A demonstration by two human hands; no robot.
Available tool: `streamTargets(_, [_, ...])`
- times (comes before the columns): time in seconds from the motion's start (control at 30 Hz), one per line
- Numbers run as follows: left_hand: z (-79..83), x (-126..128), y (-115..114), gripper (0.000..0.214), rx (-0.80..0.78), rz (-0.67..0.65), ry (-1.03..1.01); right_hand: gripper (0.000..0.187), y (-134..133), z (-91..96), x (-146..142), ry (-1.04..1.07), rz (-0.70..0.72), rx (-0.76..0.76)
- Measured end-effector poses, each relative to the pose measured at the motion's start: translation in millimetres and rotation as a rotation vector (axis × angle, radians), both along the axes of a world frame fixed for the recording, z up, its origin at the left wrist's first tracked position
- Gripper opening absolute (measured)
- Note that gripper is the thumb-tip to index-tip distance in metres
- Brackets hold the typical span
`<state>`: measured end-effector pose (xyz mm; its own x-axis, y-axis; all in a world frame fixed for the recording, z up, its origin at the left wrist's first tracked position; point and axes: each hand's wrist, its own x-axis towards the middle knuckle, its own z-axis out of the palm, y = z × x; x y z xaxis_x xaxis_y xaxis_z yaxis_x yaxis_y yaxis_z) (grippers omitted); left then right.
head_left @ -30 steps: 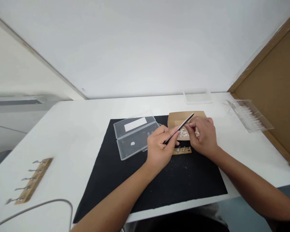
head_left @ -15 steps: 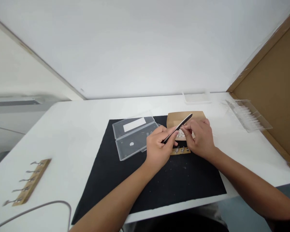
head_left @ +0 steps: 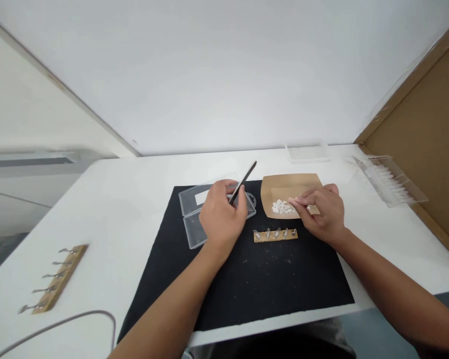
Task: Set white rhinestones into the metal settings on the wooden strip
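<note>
My left hand (head_left: 223, 212) is closed around a slim black nail file (head_left: 243, 182), which tilts up to the right with a pale side showing. Beyond and under that hand lies an open clear plastic case (head_left: 194, 232) with a white label. My right hand (head_left: 324, 207) is pinched at the fingertips over the right side of a brown paper tray (head_left: 290, 182); whatever sits between the fingers is too small to make out. Small white pieces (head_left: 281, 206) are heaped in the tray. In front of it a short wooden strip (head_left: 265, 236) carries several small clear nail-like tips.
A black mat (head_left: 247, 294) covers the table's middle, with specks of dust. At left stands a wooden strip with metal clips (head_left: 62, 281) beside a grey cable (head_left: 78, 314). Clear nail tips in a plastic holder (head_left: 387, 182) lie right, near a cardboard panel (head_left: 426, 129). A clear tray (head_left: 307, 153) stands behind.
My hands have moved apart: the left, with the nail file, went left, and the right shifted right over the paper tray. The strip of tips and white pieces are now uncovered.
</note>
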<state>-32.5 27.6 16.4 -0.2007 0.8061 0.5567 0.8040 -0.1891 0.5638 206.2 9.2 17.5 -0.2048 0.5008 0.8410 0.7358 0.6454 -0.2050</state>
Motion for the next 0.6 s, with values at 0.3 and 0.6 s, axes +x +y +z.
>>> streamTargets(0.3, [-8.9,-15.1,11.5,0.017,-0.1,0.032,0.288,0.034,-5.3,5.6,1.2,-0.124,0.086,0.094])
streamTargets(0.6, [9.0,9.8,-9.2,0.011,0.012,-0.602,-0.102,0.032,-12.0,9.0,-3.9,-0.252,0.133,0.136])
